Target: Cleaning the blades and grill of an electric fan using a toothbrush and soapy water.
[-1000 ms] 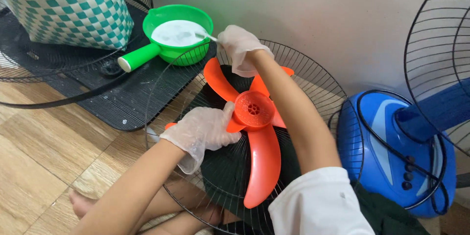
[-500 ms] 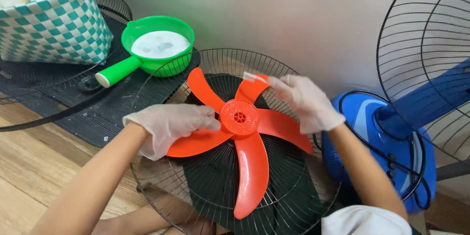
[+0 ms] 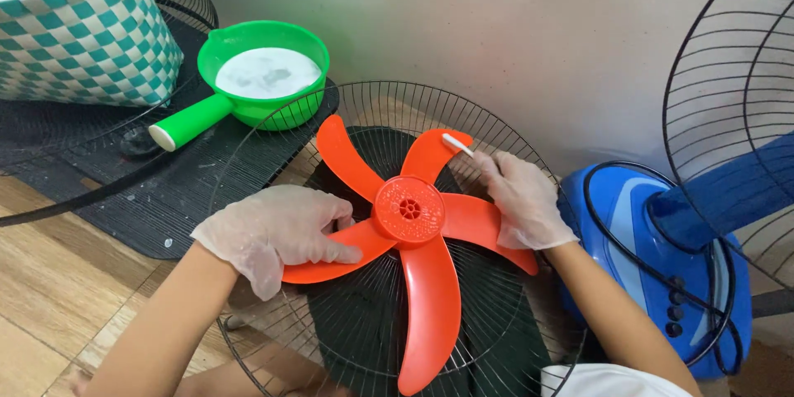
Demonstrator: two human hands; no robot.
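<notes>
The orange fan blade (image 3: 413,231) lies on the wire grille (image 3: 273,128) — left hand (image 3: 277,231) still pressed flat on it; right hand (image 3: 521,203), pinching a small brush (image 3: 456,145), has moved down onto a blade.

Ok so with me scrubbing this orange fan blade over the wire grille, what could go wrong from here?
The green scoop of soapy water sits right beside the wire grille; a bump might spill it. Drips from the small brush in your right hand could reach the blue fan base close by. The left hand pins only one wing of the orange fan blade, so it may rock.
</notes>
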